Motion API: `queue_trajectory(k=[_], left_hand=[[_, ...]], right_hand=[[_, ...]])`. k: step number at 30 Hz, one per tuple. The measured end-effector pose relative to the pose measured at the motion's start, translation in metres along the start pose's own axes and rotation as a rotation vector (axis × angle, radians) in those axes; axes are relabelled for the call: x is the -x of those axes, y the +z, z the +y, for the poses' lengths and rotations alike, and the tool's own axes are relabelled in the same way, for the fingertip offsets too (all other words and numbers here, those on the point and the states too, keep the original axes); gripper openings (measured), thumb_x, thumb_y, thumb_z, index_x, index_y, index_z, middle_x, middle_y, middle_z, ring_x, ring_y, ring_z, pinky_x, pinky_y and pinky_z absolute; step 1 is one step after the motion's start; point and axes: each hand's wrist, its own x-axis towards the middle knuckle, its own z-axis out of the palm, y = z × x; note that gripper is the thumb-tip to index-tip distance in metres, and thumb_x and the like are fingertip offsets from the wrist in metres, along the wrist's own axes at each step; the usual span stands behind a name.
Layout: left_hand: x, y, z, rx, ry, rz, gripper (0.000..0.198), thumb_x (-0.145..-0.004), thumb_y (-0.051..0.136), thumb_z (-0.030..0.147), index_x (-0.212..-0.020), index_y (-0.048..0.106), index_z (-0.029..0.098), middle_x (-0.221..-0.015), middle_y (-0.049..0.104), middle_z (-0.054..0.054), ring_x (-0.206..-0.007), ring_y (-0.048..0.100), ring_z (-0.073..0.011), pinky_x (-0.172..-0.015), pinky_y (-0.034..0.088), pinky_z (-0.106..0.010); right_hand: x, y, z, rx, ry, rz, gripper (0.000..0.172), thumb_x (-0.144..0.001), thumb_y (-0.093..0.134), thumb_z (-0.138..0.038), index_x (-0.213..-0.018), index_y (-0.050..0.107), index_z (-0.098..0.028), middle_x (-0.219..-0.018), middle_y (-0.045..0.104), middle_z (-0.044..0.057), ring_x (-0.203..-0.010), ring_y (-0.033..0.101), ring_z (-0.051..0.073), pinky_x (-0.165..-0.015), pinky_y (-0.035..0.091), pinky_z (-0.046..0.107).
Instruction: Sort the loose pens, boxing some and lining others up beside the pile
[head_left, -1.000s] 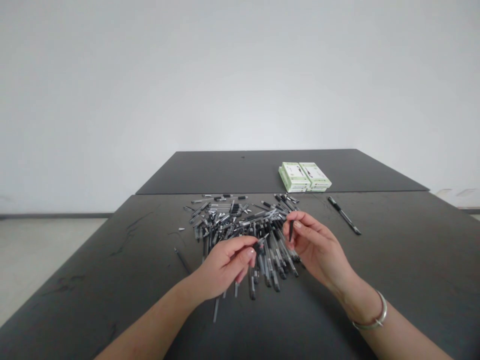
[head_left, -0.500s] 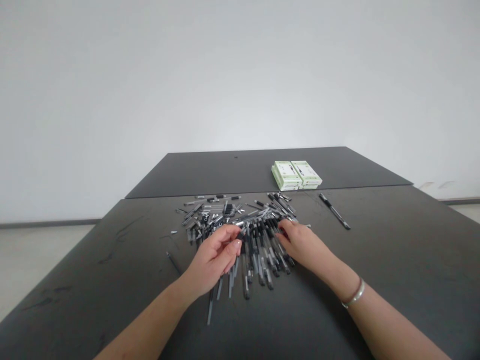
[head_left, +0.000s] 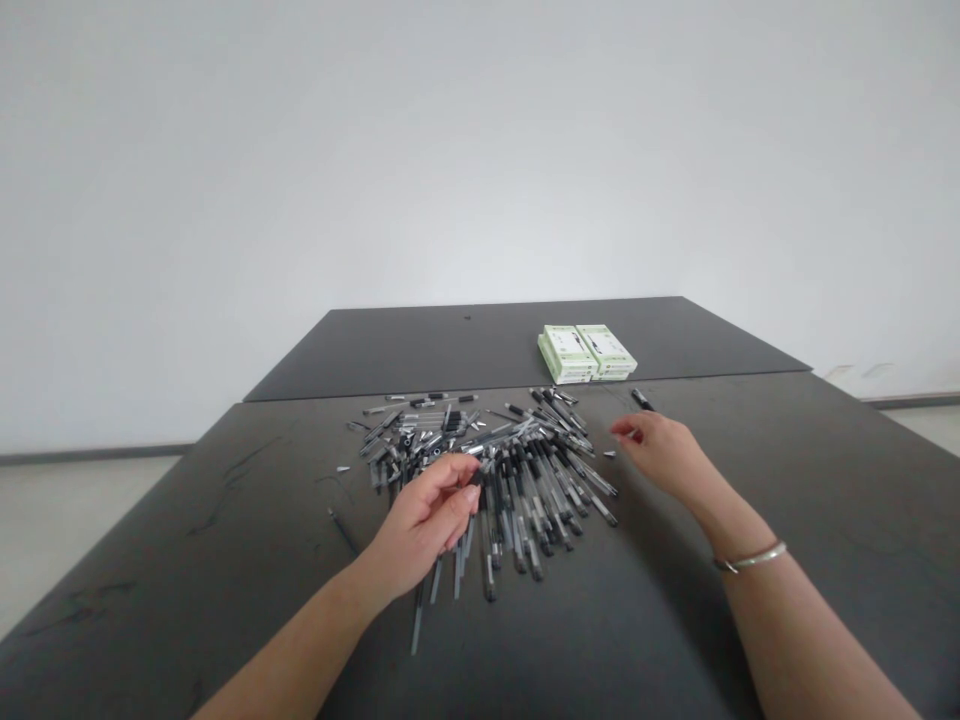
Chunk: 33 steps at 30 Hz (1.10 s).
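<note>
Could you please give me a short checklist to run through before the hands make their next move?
1. Right hand clear of the pen pile: ok, it is to the right of it.
2. Left hand grip: cannot tell, the fingers hide whatever may be between them.
3. Separate pen on the right fully in view: not ok, the right hand covers part of it.
4. All small parts together with the pile: not ok, one silver piece lies apart on the left.
5. Green-and-white boxes clear of both hands: ok, they sit farther back.
</note>
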Motion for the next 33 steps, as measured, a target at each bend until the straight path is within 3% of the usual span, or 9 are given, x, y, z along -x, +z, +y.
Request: queue_trajectory(k=[5,10,13,24,30,33], left_hand=[[0.001,0.000,0.003,-0.010,-0.026,-0.001,0.019,-0.094,0.049,0.026,-0.109,0.058,0.017,-0.079,0.052,0.002,-0.046,0.041,-0.0027,-0.045,0.033,-0.019],[0.003,0.000,-0.001,0.001,-0.042,-0.007,0.034,-0.091,0.053,0.029,-0.123,0.056,0.017,-0.086,0.058,-0.001,-0.051,0.048,-0.0049,-0.046,0.040,-0.020],[0.003,0.000,-0.003,-0.008,-0.036,-0.009,0.036,-0.089,0.057,0.031,-0.121,0.058,0.016,-0.089,0.063,-0.004,-0.053,0.054,-0.0068,-0.047,0.043,-0.021],[0.004,0.002,0.001,-0.069,-0.040,0.002,0.029,-0.085,0.064,0.033,-0.108,0.063,0.016,-0.087,0.064,-0.004,-0.051,0.062,-0.0090,-0.041,0.043,-0.018],[0.003,0.001,0.000,-0.064,-0.035,0.000,0.028,-0.085,0.063,0.032,-0.107,0.063,0.015,-0.085,0.064,-0.003,-0.049,0.061,-0.0081,-0.040,0.040,-0.017],[0.003,0.001,0.000,-0.060,-0.034,-0.003,0.028,-0.084,0.064,0.033,-0.106,0.064,0.015,-0.084,0.065,-0.003,-0.048,0.060,-0.0077,-0.040,0.040,-0.017]], right_hand=[[-0.002,0.004,0.009,0.011,-0.003,-0.175,0.021,-0.080,0.061,-0.022,-0.092,0.076,-0.017,-0.083,0.075,0.008,-0.076,0.068,0.022,-0.069,0.047,0.028],[-0.004,0.013,0.004,0.092,-0.022,-0.234,0.018,-0.081,0.059,-0.019,-0.085,0.076,-0.017,-0.083,0.076,0.009,-0.078,0.069,0.022,-0.068,0.045,0.028],[-0.004,0.015,0.002,0.157,-0.031,-0.244,0.019,-0.080,0.056,-0.017,-0.082,0.075,-0.015,-0.083,0.075,0.011,-0.078,0.069,0.024,-0.067,0.044,0.028],[0.004,0.010,-0.011,0.261,0.024,-0.185,0.019,-0.073,0.056,-0.020,-0.074,0.073,-0.011,-0.080,0.073,0.018,-0.076,0.069,0.027,-0.062,0.044,0.030],[0.001,0.010,-0.006,0.149,0.048,-0.100,0.020,-0.077,0.054,-0.020,-0.075,0.072,-0.013,-0.078,0.074,0.015,-0.075,0.068,0.024,-0.064,0.044,0.029],[0.002,0.002,-0.011,-0.037,0.000,-0.052,0.022,-0.080,0.053,-0.021,-0.076,0.073,-0.015,-0.075,0.074,0.011,-0.072,0.068,0.022,-0.067,0.046,0.030]])
